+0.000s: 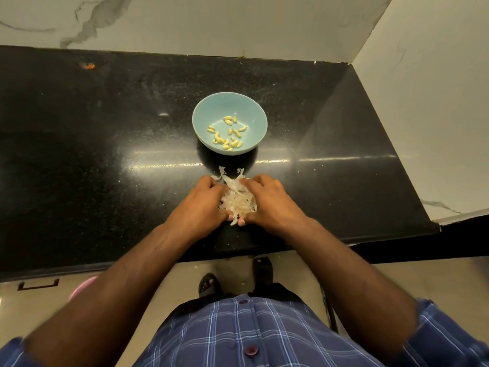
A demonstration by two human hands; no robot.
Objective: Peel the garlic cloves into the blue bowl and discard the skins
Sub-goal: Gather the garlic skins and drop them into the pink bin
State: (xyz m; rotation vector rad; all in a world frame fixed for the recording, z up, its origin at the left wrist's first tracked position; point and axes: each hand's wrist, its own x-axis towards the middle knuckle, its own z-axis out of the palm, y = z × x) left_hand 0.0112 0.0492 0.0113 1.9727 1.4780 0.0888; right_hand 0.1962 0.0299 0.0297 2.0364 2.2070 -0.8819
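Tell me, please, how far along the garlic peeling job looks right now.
Peeling looks done: the peeled cloves lie in the blue bowl. In hand: the left hand and right hand cup the pile of skins on the black counter. Left: discarding the skins and a few stray flakes.

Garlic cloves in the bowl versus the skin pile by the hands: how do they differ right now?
The garlic cloves are small, yellowish and plump; the skin pile is whitish, thin and flaky. The cloves lie scattered inside the blue bowl, untouched; the skins are heaped on the black counter, pressed between the left hand and right hand. Both sit mid-counter.
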